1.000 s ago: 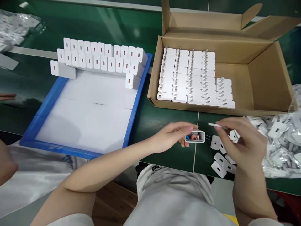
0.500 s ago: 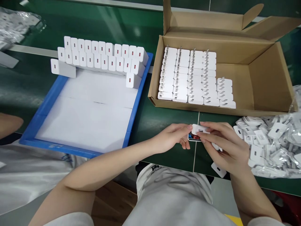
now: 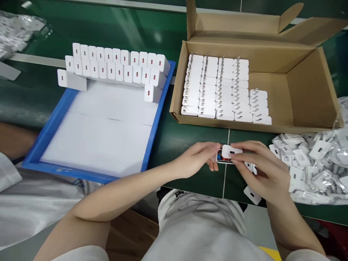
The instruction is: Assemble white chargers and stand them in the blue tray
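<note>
My left hand (image 3: 199,158) is closed round a white charger housing (image 3: 224,162), whose open end shows blue and red parts inside. Between the fingertips of my right hand (image 3: 265,170) is a flat white end cap (image 3: 227,150) with a dark slot. The cap lies over part of the housing's open end, tilted, and the circuit parts still show along its left and lower sides. Below my right hand a loose white cap (image 3: 252,195) lies at the table's front edge. More small white pieces (image 3: 250,167) show partly behind my right fingers.
A cardboard box (image 3: 274,98) holds rows of chargers with prongs up. To the left, a blue-rimmed tray (image 3: 150,145) bears rows of white chargers (image 3: 111,69). A plastic bag of white caps (image 3: 312,166) lies at right. Another person's arm (image 3: 16,139) is at the left edge.
My right fingers have shifted the cap slightly over the housing, and its slot shows more clearly. The other person's arm at the left has moved further into view.
</note>
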